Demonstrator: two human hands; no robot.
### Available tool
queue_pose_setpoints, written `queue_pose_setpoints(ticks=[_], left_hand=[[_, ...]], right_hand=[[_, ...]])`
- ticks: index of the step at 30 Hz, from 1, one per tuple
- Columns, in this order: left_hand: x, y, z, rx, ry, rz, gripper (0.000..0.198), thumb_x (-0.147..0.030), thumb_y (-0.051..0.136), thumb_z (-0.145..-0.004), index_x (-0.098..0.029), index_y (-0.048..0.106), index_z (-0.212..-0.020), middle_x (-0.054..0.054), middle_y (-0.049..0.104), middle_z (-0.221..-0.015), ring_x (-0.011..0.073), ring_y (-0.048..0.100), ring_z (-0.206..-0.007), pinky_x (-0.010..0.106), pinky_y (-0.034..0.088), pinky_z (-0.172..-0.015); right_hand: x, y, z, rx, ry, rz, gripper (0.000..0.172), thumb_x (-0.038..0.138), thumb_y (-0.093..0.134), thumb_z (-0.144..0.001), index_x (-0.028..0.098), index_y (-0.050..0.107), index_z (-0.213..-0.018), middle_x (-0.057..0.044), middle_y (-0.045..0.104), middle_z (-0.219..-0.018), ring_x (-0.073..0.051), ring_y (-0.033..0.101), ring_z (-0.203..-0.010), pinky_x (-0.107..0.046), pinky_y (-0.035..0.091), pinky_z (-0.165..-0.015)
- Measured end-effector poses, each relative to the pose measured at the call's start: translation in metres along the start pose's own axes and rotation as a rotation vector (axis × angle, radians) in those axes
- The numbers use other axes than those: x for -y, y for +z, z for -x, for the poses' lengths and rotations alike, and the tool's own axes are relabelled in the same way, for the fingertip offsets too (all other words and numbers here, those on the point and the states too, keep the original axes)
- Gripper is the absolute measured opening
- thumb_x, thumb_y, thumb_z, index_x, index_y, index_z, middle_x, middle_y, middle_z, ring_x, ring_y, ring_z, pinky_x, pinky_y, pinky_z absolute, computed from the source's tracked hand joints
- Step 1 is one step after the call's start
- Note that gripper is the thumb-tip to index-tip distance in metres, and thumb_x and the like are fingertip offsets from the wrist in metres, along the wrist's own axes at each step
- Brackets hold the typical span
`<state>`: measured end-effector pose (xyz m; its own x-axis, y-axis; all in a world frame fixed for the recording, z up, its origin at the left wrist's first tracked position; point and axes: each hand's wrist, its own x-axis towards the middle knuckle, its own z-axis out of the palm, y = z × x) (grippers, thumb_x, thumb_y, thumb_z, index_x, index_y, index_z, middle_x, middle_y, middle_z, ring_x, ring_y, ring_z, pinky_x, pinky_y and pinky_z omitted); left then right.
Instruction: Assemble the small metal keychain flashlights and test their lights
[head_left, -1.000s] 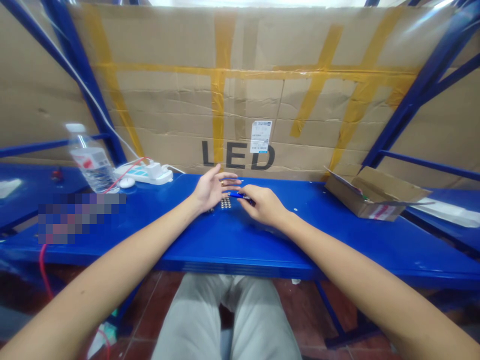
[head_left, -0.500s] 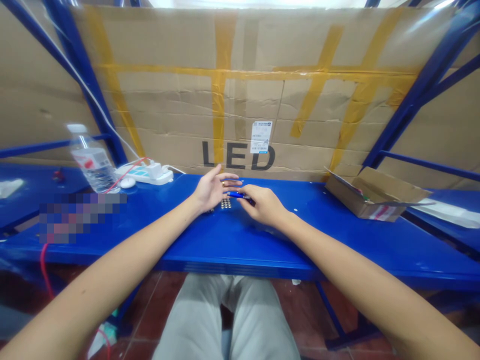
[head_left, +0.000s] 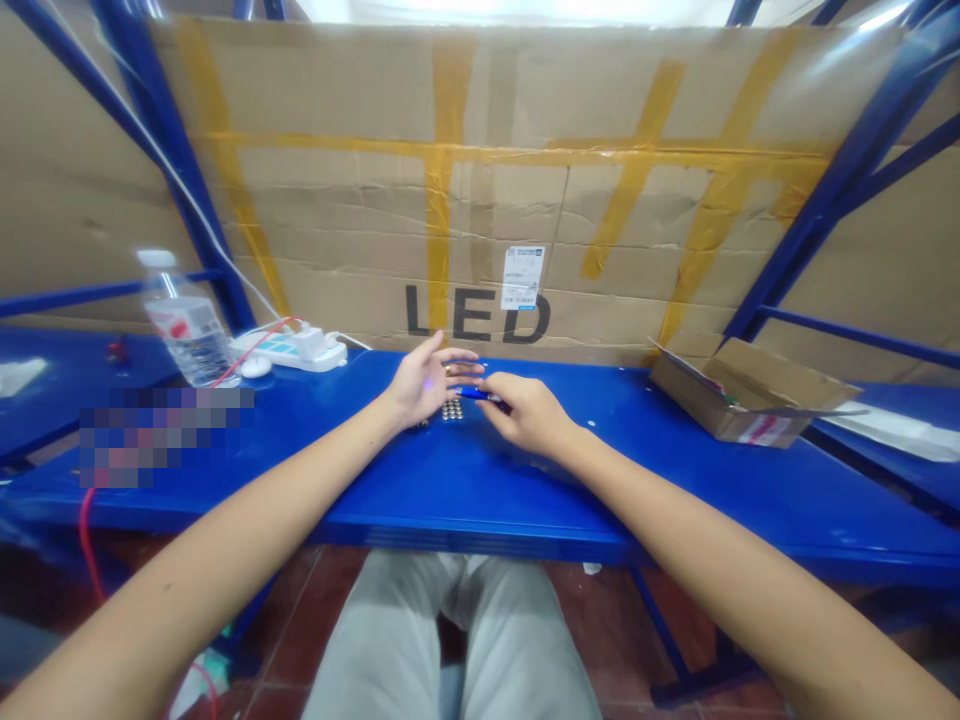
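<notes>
**Head view: right hand (head_left: 529,413) pinches a blue pen-shaped tool (head_left: 474,394), left hand (head_left: 424,382) open beside it**

Change over the last second is slight. Both hands sit about where they were, and the tool remains in the right hand's grip. The wider scene has only tipped a little in the frame.

Right hand: closed to a pinch on the rear of the tool, thumb and fingers curled around it, with the tool's far end pointing toward the left hand. Left hand: open, palm up, fingers spread and reaching toward the tool. The tool lies just below the left fingertips; at this size, I cannot tell whether they touch it or what exactly the tool is.

Location: the tool is held just above the blue metal bench (head_left: 480,500), near its back edge. A tight cluster of small silver pieces (head_left: 452,409) lies on the bench directly beneath and between the hands.

Edges and room: the back edge meets a taped cardboard sheet (head_left: 480,180) close behind the hands. The front edge is well toward the body. A power strip (head_left: 292,350) and water bottle (head_left: 184,325) stand well to the left, and an open cardboard box (head_left: 750,410) sits well to the right.
</notes>
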<state>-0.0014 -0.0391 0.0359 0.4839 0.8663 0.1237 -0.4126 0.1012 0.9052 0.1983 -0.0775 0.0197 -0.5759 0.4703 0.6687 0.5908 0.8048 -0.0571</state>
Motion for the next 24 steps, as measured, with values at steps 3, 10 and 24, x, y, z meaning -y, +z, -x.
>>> queue_pose_setpoints(ticks=[3,10,24], left_hand=[[-0.0002,0.0001,0.0000,-0.017,-0.005,-0.010,0.057,-0.059,0.044,-0.092,-0.011,0.073,-0.093,0.017,0.073,-0.095,0.0266,0.069,-0.087,0.035,0.052,-0.074],[0.0001,-0.0011,-0.0001,-0.022,0.009,-0.016,0.058,-0.061,0.046,-0.091,-0.010,0.073,-0.094,0.017,0.073,-0.095,0.0262,0.069,-0.087,0.035,0.051,-0.075],[-0.0007,0.0017,0.0005,-0.003,-0.003,0.022,0.058,-0.059,0.043,-0.093,-0.010,0.073,-0.093,0.017,0.073,-0.093,0.0259,0.068,-0.085,0.035,0.052,-0.073]], right_hand=[[-0.0004,0.0001,0.0009,-0.003,0.050,0.013,0.013,0.021,0.055,-0.091,0.016,0.065,-0.098,-0.008,0.071,-0.087,-0.018,0.061,-0.071,-0.028,0.043,-0.067],[-0.0013,-0.0003,0.0014,-0.041,-0.044,-0.021,0.016,0.019,0.053,-0.092,0.017,0.066,-0.101,-0.008,0.072,-0.091,-0.019,0.064,-0.077,-0.028,0.045,-0.071],[0.0004,-0.0012,0.0008,0.049,0.067,0.031,0.020,0.025,0.056,-0.093,0.015,0.067,-0.105,-0.008,0.072,-0.088,-0.018,0.062,-0.072,-0.028,0.042,-0.067]])
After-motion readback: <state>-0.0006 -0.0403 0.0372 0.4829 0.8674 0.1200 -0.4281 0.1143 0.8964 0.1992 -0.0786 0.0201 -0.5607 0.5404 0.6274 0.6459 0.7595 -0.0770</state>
